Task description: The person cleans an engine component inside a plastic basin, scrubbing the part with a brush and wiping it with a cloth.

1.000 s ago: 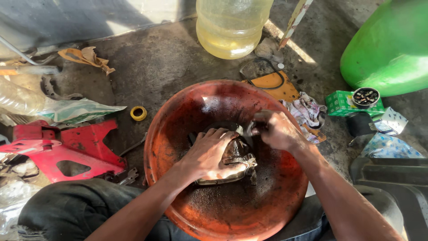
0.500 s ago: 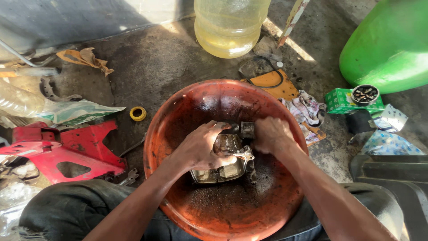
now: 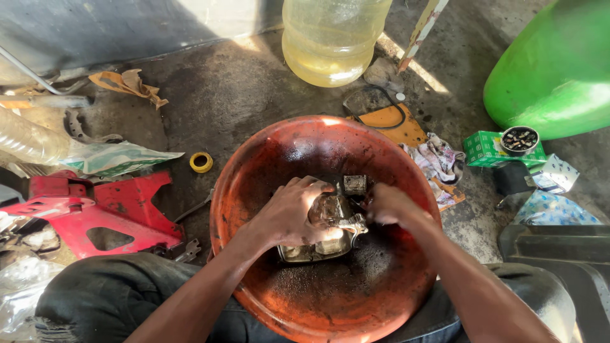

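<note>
- Since the earlier frames, the right hand (image 3: 389,206) had dropped from the far side of the metal part (image 3: 327,225) to its right edge, and the small square block (image 3: 355,185) it once covered lay bare just beyond the part.
- Over the same span the left hand (image 3: 289,213) had slid off the part's top to its left side, so the shiny domed top showed between the two hands.
- The left hand was clenched around the left side of the metal part, fingers curled over its upper edge.
- The right hand was closed against the right end of the part; whether it pinched the part itself or some small tool could not be told.
- The greasy metal part sat in the middle of the orange basin (image 3: 254,171), on a dark, gritty film of oil.
- The basin rested between the person's knees on the concrete floor (image 3: 229,89).
- Beyond the basin stood a clear jug (image 3: 330,38) of yellowish liquid.
- To the left lay a yellow ring (image 3: 201,162), a plastic bag (image 3: 114,157) and a red metal bracket (image 3: 95,213).
- To the right were a patterned rag (image 3: 438,159), a green box (image 3: 486,147) with a round tin (image 3: 520,140) of small bits on it, and a large green container (image 3: 553,63).
</note>
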